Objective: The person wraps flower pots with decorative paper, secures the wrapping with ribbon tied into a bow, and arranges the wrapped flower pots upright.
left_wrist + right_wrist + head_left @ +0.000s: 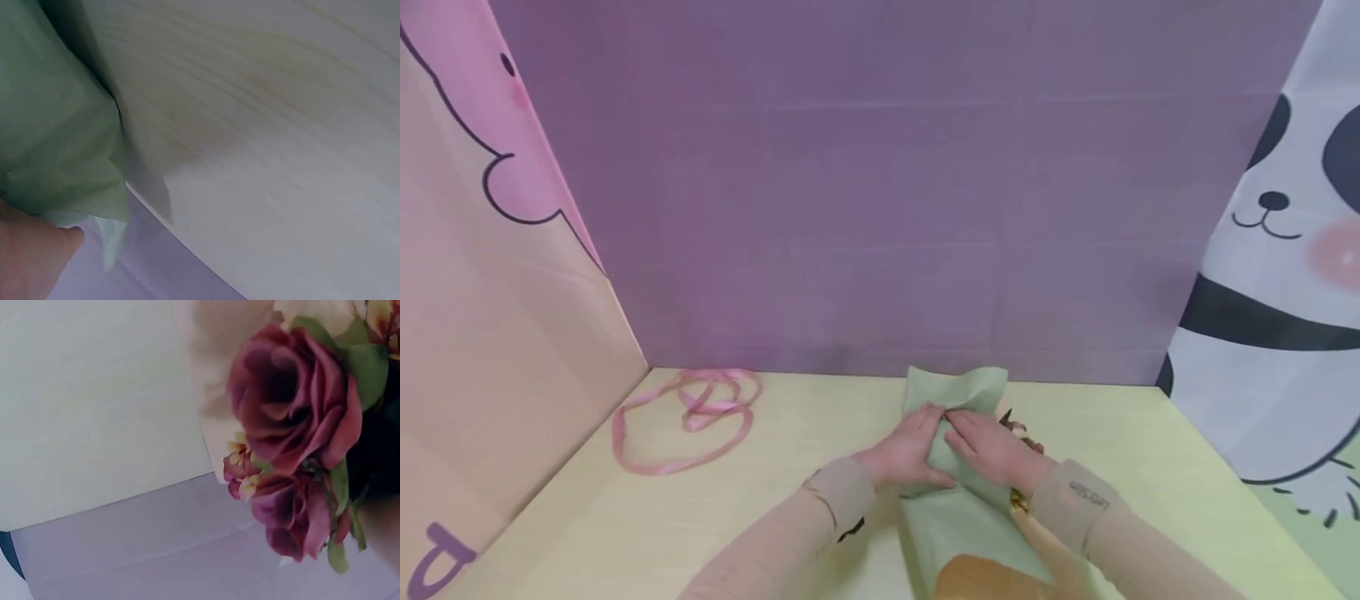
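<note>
A sheet of green wrapping paper (962, 521) lies around a bouquet of flowers in the middle of the table. My left hand (908, 450) grips the paper from the left, its thumb lower down and its fingers at a gathered crease. From the right my right hand (996, 450) holds the same crease, fingertips close to those of the left. In the left wrist view a fold of the green paper (62, 125) stands beside the fingers (31, 253). Dusky red roses (294, 400) with green leaves fill the right wrist view; most of the bouquet is hidden in the head view.
A loosely looped pink ribbon (662, 467) lies at the table's back left. Brown paper (992, 579) shows at the near end of the wrapping. A purple backdrop (880, 208) rises behind the pale table (820, 425), with printed cloth panels at both sides.
</note>
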{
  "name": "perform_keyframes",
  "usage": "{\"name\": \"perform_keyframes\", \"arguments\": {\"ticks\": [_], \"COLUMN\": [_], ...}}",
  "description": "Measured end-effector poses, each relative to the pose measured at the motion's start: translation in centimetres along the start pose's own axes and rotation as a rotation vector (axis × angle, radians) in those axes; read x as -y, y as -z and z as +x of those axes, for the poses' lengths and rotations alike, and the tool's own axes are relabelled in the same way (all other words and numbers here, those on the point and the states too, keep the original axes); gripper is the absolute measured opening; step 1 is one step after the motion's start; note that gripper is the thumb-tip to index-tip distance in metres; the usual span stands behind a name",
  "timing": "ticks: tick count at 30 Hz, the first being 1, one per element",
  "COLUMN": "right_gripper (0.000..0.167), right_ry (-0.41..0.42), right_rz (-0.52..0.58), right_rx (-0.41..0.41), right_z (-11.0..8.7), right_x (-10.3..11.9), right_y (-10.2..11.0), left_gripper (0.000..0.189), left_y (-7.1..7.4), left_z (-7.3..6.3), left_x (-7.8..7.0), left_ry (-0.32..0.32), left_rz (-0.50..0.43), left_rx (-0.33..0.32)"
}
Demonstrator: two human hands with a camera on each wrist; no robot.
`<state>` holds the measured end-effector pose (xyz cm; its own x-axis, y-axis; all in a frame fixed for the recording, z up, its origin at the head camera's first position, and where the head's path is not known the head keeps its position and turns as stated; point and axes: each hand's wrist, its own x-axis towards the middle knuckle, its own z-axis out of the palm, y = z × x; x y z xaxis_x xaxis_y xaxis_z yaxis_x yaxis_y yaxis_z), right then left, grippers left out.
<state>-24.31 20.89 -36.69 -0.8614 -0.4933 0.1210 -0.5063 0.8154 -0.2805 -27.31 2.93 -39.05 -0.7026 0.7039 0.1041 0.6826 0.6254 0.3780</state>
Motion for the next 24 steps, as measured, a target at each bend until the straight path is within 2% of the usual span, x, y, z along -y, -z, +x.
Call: {"name": "perform_keyframes", "arguments": {"ticks": [3, 6, 10, 15, 21, 24], "right_gripper": [0.056, 0.072, 0.094, 0.097, 0.104, 0.1], "right_ry": [0.001, 0.009, 0.02, 0.029, -0.022, -0.058], "right_rz": [0.01, -0.022, -0.09, -0.115, -0.076, -0.038], "right_rx": [0.053, 0.114, 0.172, 0.172, 0.182, 0.179], "right_z": [0.1, 0.3, 0.6, 0.8, 0.5, 0.0], "right_x": [-0.3, -0.5, -0.5, -0.4, 0.1, 0.5], "right_y": [0.4, 0.8, 1.1, 1.0, 1.4, 2.0], "left_gripper": [0.098, 0.098, 0.097, 0.095, 0.095, 0.092], "left_y": [0.3, 0.5, 0.5, 0.5, 0.3, 0.2], "left_z": [0.1, 0.2, 0.2, 0.2, 0.2, 0.2], "left_x": [0.1, 0.3, 0.5, 0.6, 0.7, 0.7], "left_ry": [-0.044, -0.074, -0.061, -0.055, -0.069, -0.063], "left_rz": [0.027, 0.084, 0.127, 0.174, 0.201, 0.19], "left_rx": [-0.006, -0.019, -0.016, -0.026, -0.042, -0.041]}}
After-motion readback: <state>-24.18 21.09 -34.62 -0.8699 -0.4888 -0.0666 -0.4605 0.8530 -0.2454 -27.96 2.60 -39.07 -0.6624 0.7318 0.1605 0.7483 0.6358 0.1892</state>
